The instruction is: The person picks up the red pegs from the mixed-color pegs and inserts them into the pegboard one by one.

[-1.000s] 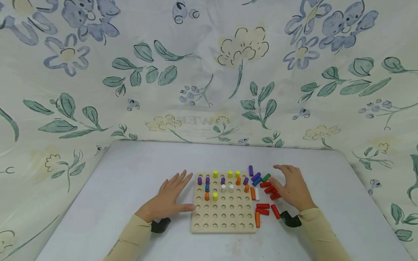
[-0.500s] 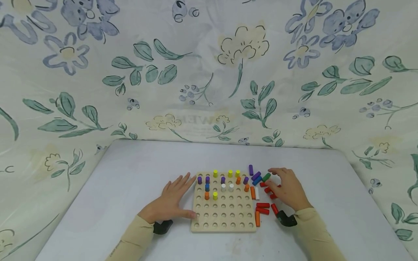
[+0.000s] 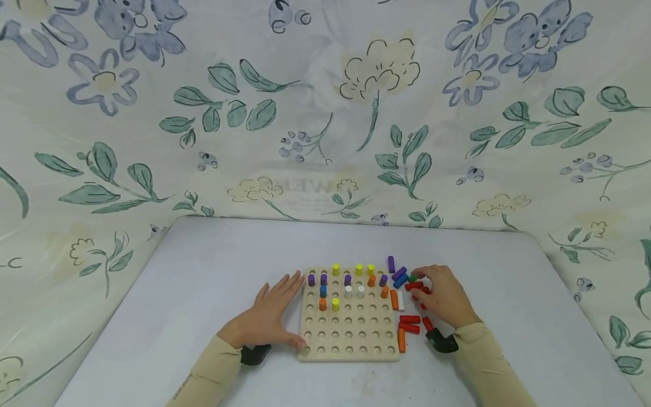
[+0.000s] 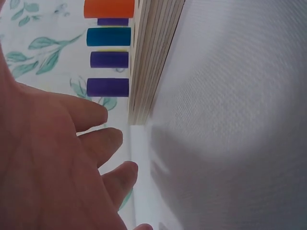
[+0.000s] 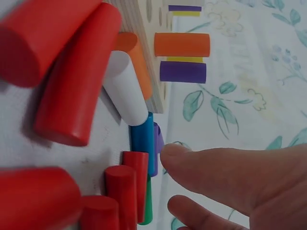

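A square wooden pegboard point(image 3: 348, 342) lies on the table, with coloured pegs upright in its upper rows. At its left edge my left hand point(image 3: 268, 317) is spread, the thumb at the lower left corner and fingertips near the upper left. In the left wrist view these fingers hold nothing. To the right of the board, my right hand point(image 3: 445, 295) hovers over loose pegs, its fingertips over a green peg point(image 3: 413, 278) that they partly hide. The right wrist view shows a gap between thumb and finger, with the green peg point(image 5: 148, 201) lying beyond several red pegs point(image 5: 121, 191).
Loose pegs lie along the board's right side: purple point(image 3: 391, 264), blue point(image 3: 400, 281), orange point(image 3: 402, 340), white point(image 3: 401, 302) and red point(image 3: 409, 320). A white table point(image 3: 244, 243) meets a floral cloth point(image 3: 315, 124) behind it.
My right hand has moved left and lowered its fingertips to the green peg, covering more of it and the red pegs. The left thumb has slid down the board's left edge.
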{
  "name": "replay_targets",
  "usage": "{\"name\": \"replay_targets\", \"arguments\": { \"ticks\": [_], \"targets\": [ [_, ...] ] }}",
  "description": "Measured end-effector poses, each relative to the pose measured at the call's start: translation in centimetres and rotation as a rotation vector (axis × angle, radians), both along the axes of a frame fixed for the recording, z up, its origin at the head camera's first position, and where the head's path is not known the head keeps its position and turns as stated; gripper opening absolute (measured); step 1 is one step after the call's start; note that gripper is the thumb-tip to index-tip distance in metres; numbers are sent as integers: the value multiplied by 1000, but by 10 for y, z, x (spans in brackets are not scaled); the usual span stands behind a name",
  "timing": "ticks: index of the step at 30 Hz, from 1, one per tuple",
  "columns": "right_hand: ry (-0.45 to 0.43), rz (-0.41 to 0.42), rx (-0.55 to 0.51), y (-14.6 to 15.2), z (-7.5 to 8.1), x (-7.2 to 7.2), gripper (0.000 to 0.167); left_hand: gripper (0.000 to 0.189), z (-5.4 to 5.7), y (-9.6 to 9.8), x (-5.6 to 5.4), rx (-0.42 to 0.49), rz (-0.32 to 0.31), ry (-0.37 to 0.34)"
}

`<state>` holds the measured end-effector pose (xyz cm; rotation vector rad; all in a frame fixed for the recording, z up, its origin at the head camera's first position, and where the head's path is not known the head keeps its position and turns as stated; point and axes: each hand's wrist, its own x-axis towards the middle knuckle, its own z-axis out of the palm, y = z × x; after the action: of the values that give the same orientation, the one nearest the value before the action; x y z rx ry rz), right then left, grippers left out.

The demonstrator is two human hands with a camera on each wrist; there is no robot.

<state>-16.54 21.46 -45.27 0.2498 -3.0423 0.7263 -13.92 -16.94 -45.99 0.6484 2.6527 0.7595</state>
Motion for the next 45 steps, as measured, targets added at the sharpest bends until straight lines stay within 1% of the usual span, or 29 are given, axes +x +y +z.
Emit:
{"name": "replay_targets", "arguments": {
  "ticks": [5,10,13,20,25,30,33,39,45],
  "targets": [
    [6,24,-1,0,-2,-1,32,138,-1,2,0,19,-7,-17],
    [-18,17,-5,-1,-7,-2,32,141,-1,3,1,30,-28,-33],
    [-20,21,3,-3,-9,-2,31,141,-1,3,1,7,-33,-37],
    [18,34,64,-8,-10,-1,30,141,-3,4,0,-34,-49,-20],
    [31,36,78,-9,-11,0,28,141,-7,5,-1,-55,-41,-15],
    [43,33,93,-11,-15,0,26,141,-9,6,0,-56,-26,-19],
    [45,41,98,-11,-17,-1,23,141,-10,6,0,-60,-24,-19],
    [41,46,104,-12,-16,-1,19,140,-10,6,1,-58,-16,-31],
    [74,35,82,-13,-16,-1,15,141,-10,7,0,-76,-10,-25]
  ]
}}
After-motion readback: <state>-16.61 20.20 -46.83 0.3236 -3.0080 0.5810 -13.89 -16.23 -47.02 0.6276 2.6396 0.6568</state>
